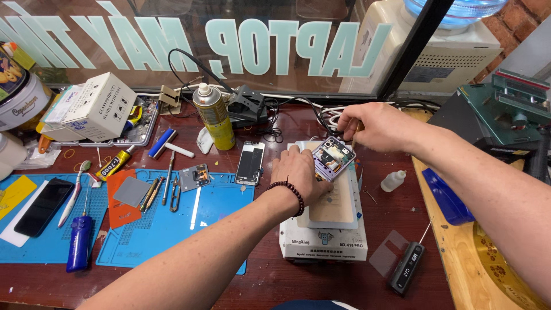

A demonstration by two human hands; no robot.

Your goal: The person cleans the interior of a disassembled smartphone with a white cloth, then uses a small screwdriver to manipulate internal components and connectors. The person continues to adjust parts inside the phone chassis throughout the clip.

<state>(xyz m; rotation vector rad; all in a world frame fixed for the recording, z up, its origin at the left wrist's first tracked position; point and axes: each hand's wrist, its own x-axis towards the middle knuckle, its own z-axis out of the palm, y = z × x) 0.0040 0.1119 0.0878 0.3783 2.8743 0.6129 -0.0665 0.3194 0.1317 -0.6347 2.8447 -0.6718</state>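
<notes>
While the left hand [301, 172] presses the opened phone [333, 157] flat on the heating plate [338, 204], the right hand [370, 124], just beyond its far corner, pinches a thin tool [356, 136].

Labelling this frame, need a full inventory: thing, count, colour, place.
opened phone: 1, lilac frame, on the heating plate
heating plate: 1, white, centre of the desk
spray can: 1, yellow and silver, back centre
phone screen: 1, black, upright of the mat's far edge
work mat: 1, blue, left of the plate
black phone: 1, far left
tweezers: 1, metal, on the mat
cardboard box: 1, white, back left
dropper bottle: 1, clear, right of the plate
electric screwdriver: 1, blue, front left
left hand: holds the opened phone down, beaded bracelet on the wrist
right hand: grips a thin tool at the phone's far edge
</notes>
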